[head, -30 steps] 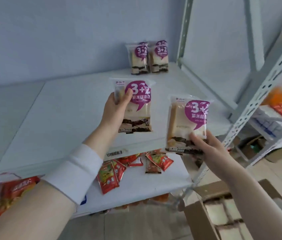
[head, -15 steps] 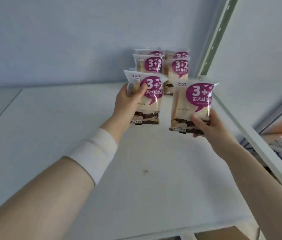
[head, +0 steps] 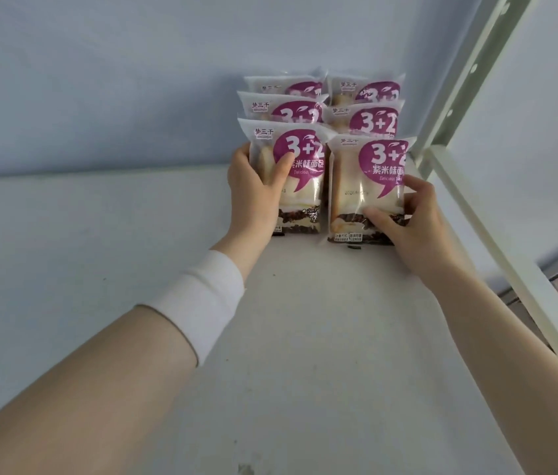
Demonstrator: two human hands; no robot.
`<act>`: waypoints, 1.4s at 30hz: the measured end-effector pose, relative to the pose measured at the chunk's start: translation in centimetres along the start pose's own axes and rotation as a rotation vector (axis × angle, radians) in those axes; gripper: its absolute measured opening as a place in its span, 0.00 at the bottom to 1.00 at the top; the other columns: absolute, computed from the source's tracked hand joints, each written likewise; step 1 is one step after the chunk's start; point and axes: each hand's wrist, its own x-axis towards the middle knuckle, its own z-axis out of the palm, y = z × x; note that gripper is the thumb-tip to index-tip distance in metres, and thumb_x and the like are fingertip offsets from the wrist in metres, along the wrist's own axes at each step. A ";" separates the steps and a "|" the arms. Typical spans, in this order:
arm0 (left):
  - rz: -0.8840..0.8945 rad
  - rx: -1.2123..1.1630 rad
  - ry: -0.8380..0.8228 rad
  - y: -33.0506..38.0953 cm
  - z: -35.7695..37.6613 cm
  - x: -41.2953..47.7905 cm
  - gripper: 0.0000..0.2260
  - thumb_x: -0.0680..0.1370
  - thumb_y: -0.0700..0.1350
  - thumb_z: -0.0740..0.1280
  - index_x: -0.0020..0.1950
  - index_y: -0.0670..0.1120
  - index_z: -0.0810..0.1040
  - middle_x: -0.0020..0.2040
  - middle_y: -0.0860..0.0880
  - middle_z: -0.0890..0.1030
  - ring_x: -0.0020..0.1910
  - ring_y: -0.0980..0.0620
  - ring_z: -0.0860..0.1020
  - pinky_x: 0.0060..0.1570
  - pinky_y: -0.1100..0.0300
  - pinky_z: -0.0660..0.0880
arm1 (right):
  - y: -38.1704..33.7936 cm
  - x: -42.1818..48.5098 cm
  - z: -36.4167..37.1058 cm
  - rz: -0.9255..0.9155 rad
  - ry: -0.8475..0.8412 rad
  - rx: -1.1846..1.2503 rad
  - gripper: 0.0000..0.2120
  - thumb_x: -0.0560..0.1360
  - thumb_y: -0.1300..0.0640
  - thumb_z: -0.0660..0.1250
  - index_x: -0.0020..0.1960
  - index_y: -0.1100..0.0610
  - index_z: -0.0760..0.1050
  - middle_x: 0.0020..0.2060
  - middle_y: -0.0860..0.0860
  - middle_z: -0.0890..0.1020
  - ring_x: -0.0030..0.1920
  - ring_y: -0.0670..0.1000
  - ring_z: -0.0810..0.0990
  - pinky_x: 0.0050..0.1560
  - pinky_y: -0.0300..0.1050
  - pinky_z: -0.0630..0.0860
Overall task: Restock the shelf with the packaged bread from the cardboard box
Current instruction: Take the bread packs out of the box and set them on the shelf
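Two packets of bread stood upright and side by side, one in each hand. The left packet (head: 305, 173) sat inside the left hand's (head: 253, 197) fingers, with the thumb (head: 281, 169) laid across its front at the edge of the purple label and the other fingers wrapped behind its left edge. The right packet (head: 356, 186) was held low down by the right hand (head: 414, 228), thumb pressed on the front by the dark filling and fingers (head: 421, 186) curled round its right edge. Just beyond the fingers, four more packets (head: 372, 123) stood in two rows. Both forearms reached forward, the left wearing a white wristband (head: 202, 303). The held packets' lower edges met the white shelf (head: 288, 337). A perforated metal upright (head: 469, 70) rose just right of the right fingers, and a pale blue wall (head: 99, 80) stood behind the packets.
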 end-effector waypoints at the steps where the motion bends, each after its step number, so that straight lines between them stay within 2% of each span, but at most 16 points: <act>1: 0.021 0.035 0.031 0.0 0.2 -0.1 0.25 0.74 0.53 0.68 0.64 0.42 0.66 0.59 0.47 0.72 0.61 0.48 0.72 0.61 0.52 0.74 | -0.1 -0.2 0.0 -0.003 -0.001 -0.032 0.29 0.73 0.52 0.69 0.69 0.54 0.61 0.52 0.51 0.75 0.49 0.48 0.74 0.35 0.20 0.67; 2: 0.036 0.065 0.065 0.0 0.3 -0.2 0.26 0.73 0.53 0.69 0.65 0.41 0.65 0.61 0.45 0.70 0.63 0.47 0.69 0.63 0.50 0.72 | -0.3 -0.4 0.1 -0.009 0.000 -0.073 0.30 0.73 0.50 0.69 0.70 0.53 0.61 0.55 0.51 0.75 0.53 0.49 0.74 0.41 0.23 0.68; 5: 0.060 0.161 0.097 0.5 0.1 -0.7 0.30 0.74 0.52 0.68 0.69 0.39 0.62 0.66 0.43 0.66 0.66 0.47 0.65 0.67 0.51 0.66 | -0.6 -0.6 0.3 -0.012 0.016 -0.180 0.33 0.73 0.47 0.67 0.72 0.54 0.60 0.64 0.53 0.71 0.66 0.53 0.68 0.63 0.45 0.67; 8: 0.076 0.257 0.048 1.3 -0.9 -1.2 0.32 0.74 0.54 0.67 0.71 0.41 0.59 0.69 0.43 0.64 0.68 0.46 0.61 0.69 0.53 0.62 | -2.1 -1.3 0.1 0.052 -0.017 -0.264 0.41 0.73 0.45 0.66 0.77 0.54 0.47 0.71 0.54 0.63 0.73 0.55 0.58 0.71 0.54 0.57; 10: 0.127 0.360 0.016 2.1 -2.0 -1.7 0.33 0.75 0.53 0.67 0.73 0.41 0.57 0.70 0.42 0.62 0.70 0.45 0.60 0.69 0.55 0.59 | -3.6 -2.3 -0.2 0.073 -0.009 -0.304 0.44 0.74 0.45 0.65 0.77 0.55 0.40 0.73 0.55 0.60 0.74 0.56 0.54 0.72 0.55 0.55; 13: 0.364 0.698 -0.108 3.8 -4.5 -3.0 0.28 0.76 0.49 0.66 0.72 0.42 0.60 0.70 0.42 0.64 0.70 0.43 0.61 0.66 0.53 0.62 | -6.0 -4.7 -0.6 0.051 0.022 -0.423 0.42 0.75 0.48 0.64 0.77 0.55 0.40 0.74 0.57 0.58 0.74 0.57 0.55 0.72 0.54 0.57; 15: 0.527 0.967 -0.310 5.2 -6.3 -4.5 0.23 0.77 0.48 0.64 0.70 0.42 0.65 0.68 0.42 0.68 0.68 0.42 0.64 0.64 0.50 0.65 | -7.5 -7.2 -0.8 -0.011 -0.006 -0.622 0.38 0.76 0.49 0.63 0.77 0.54 0.45 0.73 0.58 0.60 0.73 0.60 0.58 0.70 0.55 0.59; 17: 0.597 1.192 -0.524 6.5 -7.9 -6.8 0.20 0.77 0.49 0.62 0.68 0.43 0.68 0.66 0.43 0.71 0.66 0.42 0.68 0.61 0.49 0.66 | -8.4 -10.3 -1.0 -0.060 -0.074 -0.851 0.31 0.76 0.49 0.62 0.75 0.54 0.54 0.70 0.59 0.65 0.70 0.61 0.62 0.67 0.56 0.63; 19: 0.607 1.346 -0.688 7.5 -9.3 -10.0 0.19 0.78 0.51 0.60 0.66 0.44 0.70 0.65 0.43 0.73 0.64 0.41 0.70 0.61 0.50 0.65 | -8.6 -13.9 -1.1 -0.030 -0.161 -0.972 0.27 0.76 0.47 0.62 0.72 0.54 0.60 0.64 0.58 0.71 0.66 0.61 0.68 0.62 0.54 0.68; 20: 0.603 1.389 -0.758 7.8 -10.0 -11.6 0.19 0.79 0.52 0.59 0.66 0.45 0.70 0.64 0.43 0.74 0.63 0.42 0.71 0.60 0.50 0.64 | -8.5 -15.7 -1.1 0.011 -0.200 -0.993 0.27 0.77 0.46 0.61 0.72 0.54 0.60 0.63 0.57 0.71 0.65 0.60 0.70 0.60 0.53 0.69; 22: 0.546 1.452 -0.913 8.4 -11.4 -15.2 0.20 0.80 0.54 0.57 0.67 0.45 0.69 0.63 0.44 0.74 0.62 0.42 0.72 0.61 0.51 0.64 | -8.4 -19.6 -1.1 0.106 -0.301 -1.014 0.31 0.77 0.43 0.59 0.75 0.52 0.55 0.66 0.56 0.69 0.66 0.60 0.69 0.63 0.54 0.69; 25: 0.437 1.575 -1.135 9.9 -12.6 -20.1 0.23 0.79 0.57 0.57 0.70 0.45 0.68 0.68 0.46 0.72 0.66 0.43 0.70 0.65 0.49 0.67 | -8.6 -25.4 -2.5 0.197 -0.426 -1.045 0.33 0.78 0.42 0.57 0.77 0.53 0.49 0.70 0.55 0.66 0.70 0.58 0.65 0.68 0.53 0.65; 30: 0.592 1.611 -1.267 13.4 -12.6 -28.1 0.25 0.79 0.59 0.57 0.71 0.47 0.65 0.68 0.47 0.71 0.66 0.43 0.70 0.65 0.49 0.68 | -8.7 -35.1 -7.0 0.257 -0.509 -1.020 0.31 0.79 0.42 0.55 0.76 0.56 0.53 0.73 0.53 0.63 0.73 0.55 0.61 0.71 0.49 0.58; 35: 0.771 1.496 -1.420 16.6 -9.2 -38.5 0.24 0.79 0.56 0.58 0.71 0.45 0.65 0.68 0.46 0.73 0.65 0.44 0.71 0.63 0.52 0.67 | -5.2 -44.9 -13.2 0.346 -0.519 -0.952 0.28 0.79 0.42 0.56 0.73 0.57 0.60 0.70 0.54 0.69 0.69 0.56 0.68 0.68 0.49 0.65; 39: 0.931 1.491 -1.586 14.9 -4.0 -47.8 0.24 0.79 0.57 0.58 0.71 0.46 0.66 0.68 0.46 0.72 0.65 0.44 0.71 0.62 0.53 0.69 | 1.9 -53.2 -18.5 0.529 -0.491 -0.915 0.27 0.79 0.44 0.55 0.73 0.58 0.61 0.70 0.55 0.68 0.69 0.56 0.67 0.68 0.48 0.64; 42: 0.984 1.507 -1.694 12.2 -0.4 -53.7 0.24 0.79 0.57 0.57 0.71 0.45 0.65 0.67 0.45 0.72 0.64 0.43 0.72 0.60 0.51 0.70 | 7.7 -59.2 -21.1 0.777 -0.485 -0.820 0.28 0.79 0.44 0.56 0.72 0.60 0.62 0.70 0.56 0.68 0.69 0.56 0.67 0.68 0.48 0.64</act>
